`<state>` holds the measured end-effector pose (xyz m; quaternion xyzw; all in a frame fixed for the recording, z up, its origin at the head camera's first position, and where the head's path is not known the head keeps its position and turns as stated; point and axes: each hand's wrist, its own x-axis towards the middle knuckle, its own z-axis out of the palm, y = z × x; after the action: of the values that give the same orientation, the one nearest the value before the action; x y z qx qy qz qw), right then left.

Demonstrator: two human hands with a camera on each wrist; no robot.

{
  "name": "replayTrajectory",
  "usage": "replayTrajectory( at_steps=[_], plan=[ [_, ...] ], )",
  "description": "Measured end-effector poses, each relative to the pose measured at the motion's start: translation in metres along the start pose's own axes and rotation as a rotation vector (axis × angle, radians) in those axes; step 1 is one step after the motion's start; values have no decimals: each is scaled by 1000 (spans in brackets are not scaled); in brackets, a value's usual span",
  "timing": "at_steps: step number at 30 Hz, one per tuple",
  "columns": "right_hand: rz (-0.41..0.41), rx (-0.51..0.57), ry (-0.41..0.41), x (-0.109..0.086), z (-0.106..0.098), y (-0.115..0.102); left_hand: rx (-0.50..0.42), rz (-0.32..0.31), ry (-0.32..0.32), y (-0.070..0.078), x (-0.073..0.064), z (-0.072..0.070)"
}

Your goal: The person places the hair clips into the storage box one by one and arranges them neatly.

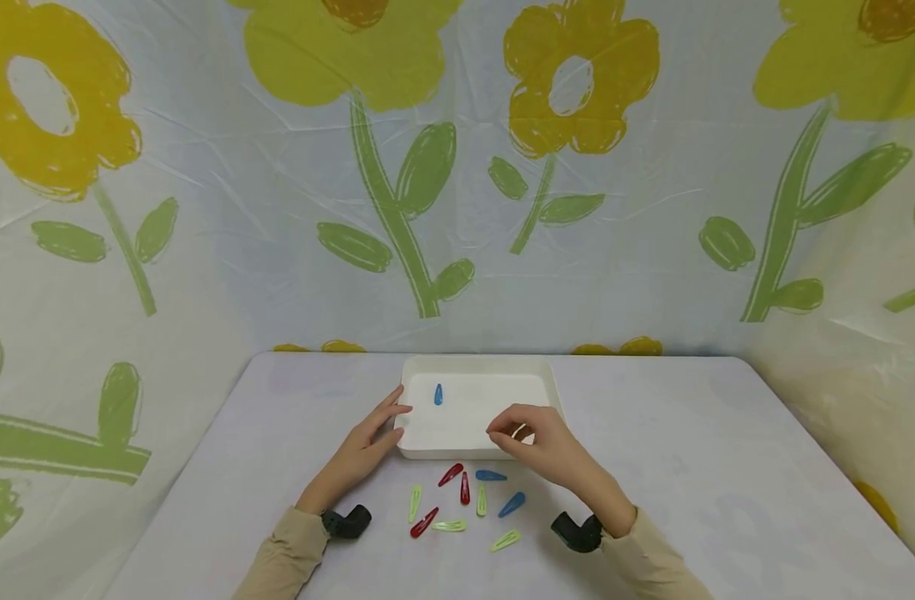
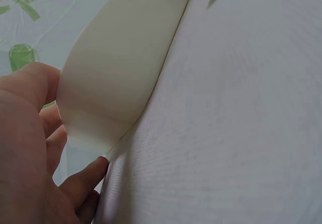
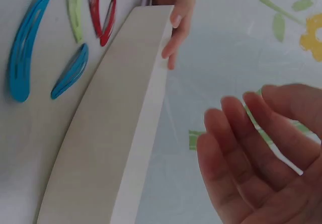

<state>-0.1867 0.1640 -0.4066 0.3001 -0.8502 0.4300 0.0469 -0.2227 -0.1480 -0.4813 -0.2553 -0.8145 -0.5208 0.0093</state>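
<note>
A white rectangular tray (image 1: 457,455) rests on the table. Inside it, toward the left, lies one blue snap hair clip (image 1: 438,394). My left hand (image 1: 362,450) touches the tray's left side with extended fingers, some over its rim. Above the tray's right front part hovers my right hand (image 1: 540,440), fingers loosely curved and thumb near the index fingertip; nothing shows between them. In front of the tray lie loose snap hair clips: red ones (image 1: 465,488), blue ones (image 1: 491,476) and several light green ones (image 1: 482,501).
The table (image 1: 652,467) has a pale cover. Behind it hangs a curtain (image 1: 622,267) printed with yellow flowers. Black wrist devices (image 1: 347,522) sit at both wrists, near the loose clips.
</note>
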Motion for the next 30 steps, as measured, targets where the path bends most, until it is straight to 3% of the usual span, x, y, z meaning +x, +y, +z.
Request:
replayTrajectory(
  at_steps=[7,14,19,25,30],
  plan=[
    [-110,-37,-140,-7,-4,5,5,-18,4,0,1,-1],
    [-55,-140,-360,-11,-4,4,21,-36,-13,-39,6,3],
    [-20,-222,-439,-12,1,-1,14,-21,8,-31,5,6],
    [25,-300,-477,-15,10,-1,2,-24,0,-4,0,2],
    [49,-351,-489,-18,17,-2,15,-20,-2,3,-1,1]
  ],
)
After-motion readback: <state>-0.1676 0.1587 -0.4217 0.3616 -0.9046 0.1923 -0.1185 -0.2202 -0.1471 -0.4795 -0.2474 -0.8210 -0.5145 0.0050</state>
